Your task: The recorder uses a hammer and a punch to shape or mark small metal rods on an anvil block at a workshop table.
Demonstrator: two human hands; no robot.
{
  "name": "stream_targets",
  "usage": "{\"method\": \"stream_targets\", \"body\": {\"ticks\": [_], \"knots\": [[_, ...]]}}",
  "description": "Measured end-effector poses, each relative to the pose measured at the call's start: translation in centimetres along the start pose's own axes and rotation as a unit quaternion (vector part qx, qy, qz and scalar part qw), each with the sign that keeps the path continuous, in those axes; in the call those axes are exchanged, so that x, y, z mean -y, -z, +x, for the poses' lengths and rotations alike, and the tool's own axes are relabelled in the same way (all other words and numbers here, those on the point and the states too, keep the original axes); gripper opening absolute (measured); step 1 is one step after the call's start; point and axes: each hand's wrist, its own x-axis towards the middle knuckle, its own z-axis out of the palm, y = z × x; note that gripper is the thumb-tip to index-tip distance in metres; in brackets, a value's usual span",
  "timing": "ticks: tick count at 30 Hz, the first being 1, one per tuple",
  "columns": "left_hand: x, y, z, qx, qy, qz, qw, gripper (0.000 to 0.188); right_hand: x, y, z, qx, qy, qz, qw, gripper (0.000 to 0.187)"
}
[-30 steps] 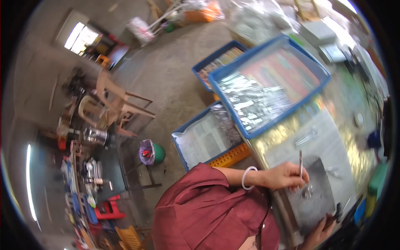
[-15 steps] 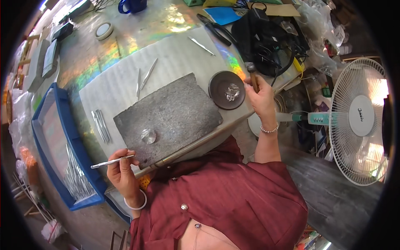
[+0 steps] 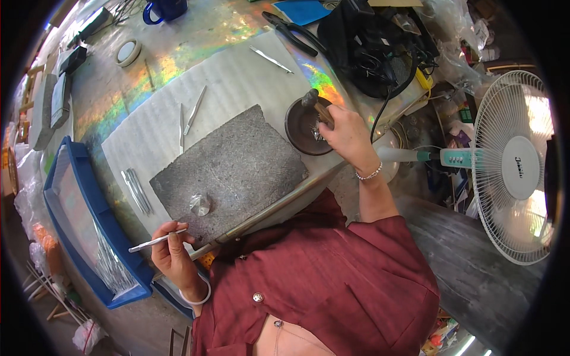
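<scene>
A small hammer (image 3: 323, 111) with a wooden handle is gripped in my right hand (image 3: 350, 136). That hand is over the dark round bowl (image 3: 293, 129), its fingertips close to the small shiny silver pieces (image 3: 316, 132) inside; whether they touch these I cannot tell. Pinched between the fingers of my left hand (image 3: 173, 255) is a thin silver rod (image 3: 151, 242), held at the slab's near left corner. The rough grey slab (image 3: 237, 157) lies flat on a white foam sheet (image 3: 139, 127). On its near left part sits a clear faceted round piece (image 3: 200, 204).
More slim silver rods (image 3: 136, 191) lie on the sheet, and a blue tray (image 3: 89, 172) at left holds a heap of them. Pliers (image 3: 294, 34) and a black mesh holder with cables (image 3: 368, 53) are at the back. A white fan (image 3: 513, 166) stands at right.
My right hand has moved left with the hammer, from beside the bowl to over it. My left hand still holds the rod, now tilted slightly more. The whole view has shifted a little.
</scene>
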Motion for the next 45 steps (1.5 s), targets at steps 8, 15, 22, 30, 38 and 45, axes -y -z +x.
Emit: {"method": "stream_targets", "body": {"ticks": [8, 15, 22, 30, 38, 45], "knots": [[-0.2, 0.0, 0.2, 0.004, 0.009, -0.007, 1.000, 0.020, -0.3, -0.3, 0.5, 0.010, 0.020, -0.021, 1.000, 0.021], [-0.6, -0.2, 0.5, 0.019, 0.010, -0.020, 1.000, 0.020, -1.6, 0.9, 0.2, 0.051, -0.073, 0.240, 0.967, 0.018], [-0.9, -0.5, 0.7, 0.028, 0.009, -0.049, 0.998, 0.021, -0.7, 1.3, -0.4, 0.058, -0.159, 0.383, 0.908, 0.015], [-1.5, -0.5, 0.6, 0.037, 0.044, -0.130, 0.990, 0.022, 3.8, 2.2, -2.0, 0.126, -0.132, 0.533, 0.826, 0.012], [-1.9, -2.7, 1.2, 0.154, 0.192, -0.333, 0.910, 0.019, 12.6, 0.5, -5.0, 0.332, -0.093, 0.585, 0.734, 0.013], [-1.3, -2.5, 0.7, 0.179, 0.243, -0.444, 0.843, 0.020, 16.9, -2.0, -6.0, 0.336, 0.120, 0.582, 0.731, 0.016]]}}
